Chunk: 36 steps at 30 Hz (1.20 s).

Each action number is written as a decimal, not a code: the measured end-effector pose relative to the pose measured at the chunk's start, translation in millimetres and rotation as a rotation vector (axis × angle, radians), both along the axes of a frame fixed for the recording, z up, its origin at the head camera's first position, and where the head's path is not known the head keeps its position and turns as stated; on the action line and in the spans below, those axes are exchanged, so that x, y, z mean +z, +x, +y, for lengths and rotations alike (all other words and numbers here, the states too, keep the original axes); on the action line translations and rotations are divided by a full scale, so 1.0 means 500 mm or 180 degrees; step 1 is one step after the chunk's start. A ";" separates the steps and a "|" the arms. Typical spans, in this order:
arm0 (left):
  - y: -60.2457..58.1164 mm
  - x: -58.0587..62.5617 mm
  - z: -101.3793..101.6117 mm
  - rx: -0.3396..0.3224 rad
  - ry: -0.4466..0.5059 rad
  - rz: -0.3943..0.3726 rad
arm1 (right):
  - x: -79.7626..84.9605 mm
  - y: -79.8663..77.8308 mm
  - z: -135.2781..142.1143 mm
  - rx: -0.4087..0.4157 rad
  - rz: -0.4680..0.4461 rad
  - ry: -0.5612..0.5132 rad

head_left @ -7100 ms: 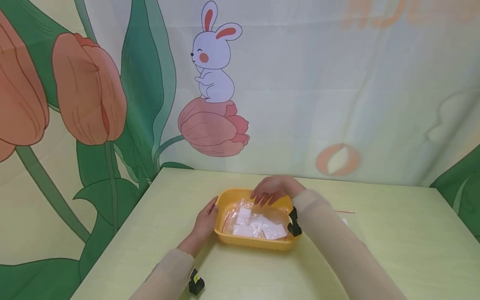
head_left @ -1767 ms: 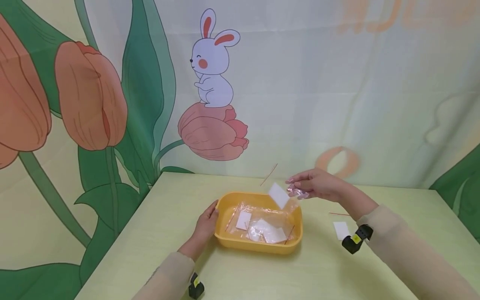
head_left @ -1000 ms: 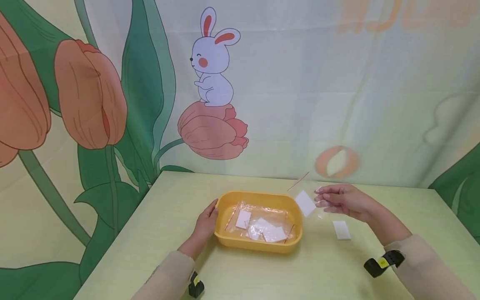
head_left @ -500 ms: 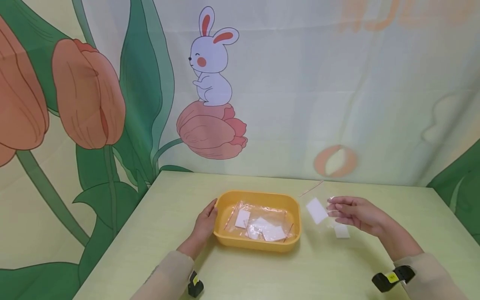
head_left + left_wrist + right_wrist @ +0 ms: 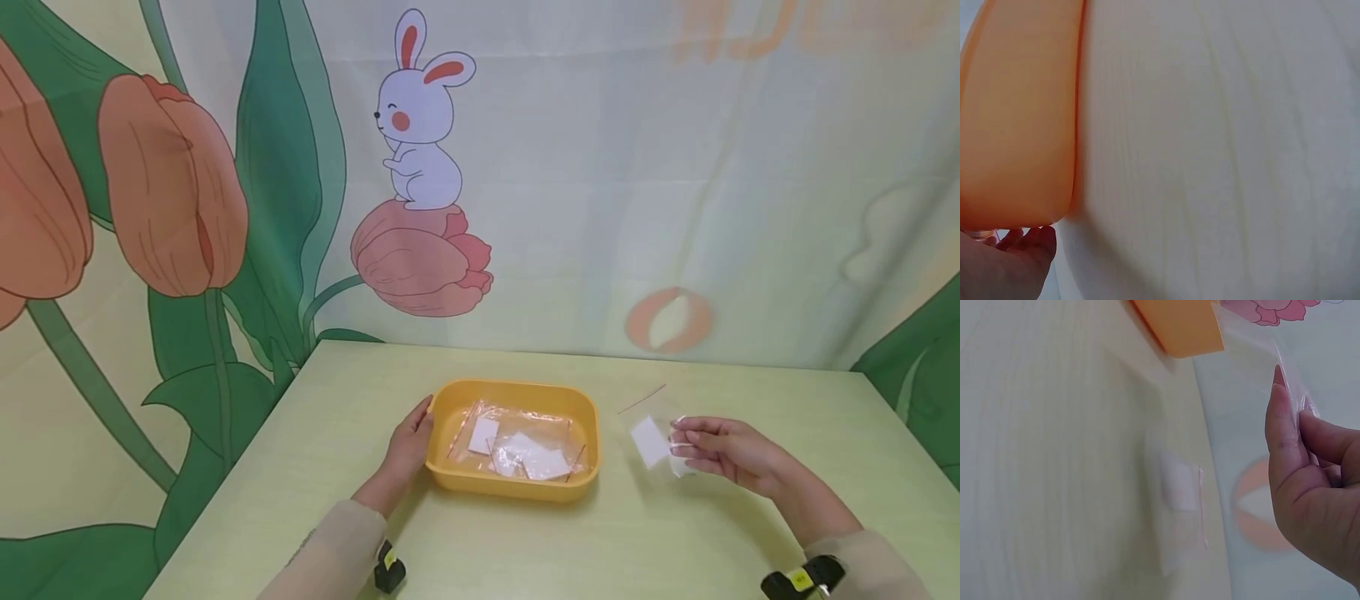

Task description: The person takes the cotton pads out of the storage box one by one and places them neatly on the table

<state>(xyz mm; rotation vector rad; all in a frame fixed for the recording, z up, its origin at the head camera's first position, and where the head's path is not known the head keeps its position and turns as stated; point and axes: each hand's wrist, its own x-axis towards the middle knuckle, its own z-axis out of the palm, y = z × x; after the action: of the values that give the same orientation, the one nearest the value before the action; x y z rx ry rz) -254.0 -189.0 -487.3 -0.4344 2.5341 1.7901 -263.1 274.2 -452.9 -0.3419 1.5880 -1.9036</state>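
Note:
My left hand (image 5: 408,446) holds the left end of a yellow plastic basin (image 5: 510,490), fingers at its rim and end wall. In the left wrist view, the fingertips (image 5: 1044,237) touch the basin's end. Inside the basin lie several clear zip bags (image 5: 540,421) with red seal lines and white cards (image 5: 551,464). To the right of it, my right hand (image 5: 738,454) pinches a clear zip bag (image 5: 647,408) by one edge, above the table. A white card (image 5: 649,442) shows in this bag, which hangs tilted toward the basin.
Below the right hand, another clear bag with a white card (image 5: 1179,481) and a red seal line lies on the pale table (image 5: 517,550); the hand and held bag mostly cover it in the head view. A curtain (image 5: 555,167) printed with tulips and a rabbit hangs behind the table.
The right hand has lifted a bag out of the basin and carried it right and down, over the bag lying on the table. The left hand stays at the basin.

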 end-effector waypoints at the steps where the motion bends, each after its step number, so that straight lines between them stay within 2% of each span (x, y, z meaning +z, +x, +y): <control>1: 0.000 0.000 0.000 0.0001 0.0002 -0.0006 | -0.004 0.002 0.002 0.0005 -0.0010 0.0009; 10: 0.002 0.002 0.001 -0.0002 0.0037 -0.0045 | -0.037 0.015 0.015 -0.0025 -0.0094 0.0199; 14: 0.003 0.001 0.001 -0.0013 0.0064 -0.0065 | -0.045 0.020 0.018 -0.0087 -0.0110 0.0332; 21: 0.003 0.001 0.002 -0.0004 0.0069 -0.0045 | -0.056 0.024 0.027 -0.0109 -0.0093 0.0364; 30: 0.002 0.001 0.003 0.0018 0.0035 -0.0093 | -0.066 0.034 0.033 -0.0380 0.0090 0.1116; 36: 0.001 0.002 0.002 0.0006 0.0010 -0.0083 | -0.064 0.035 0.030 -0.0441 0.0230 0.1348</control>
<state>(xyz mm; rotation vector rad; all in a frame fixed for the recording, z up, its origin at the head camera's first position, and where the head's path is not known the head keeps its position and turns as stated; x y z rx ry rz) -253.6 -187.9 -486.4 -0.4570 2.5143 1.7767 -245.4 289.1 -484.7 -0.1216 2.0534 -1.6082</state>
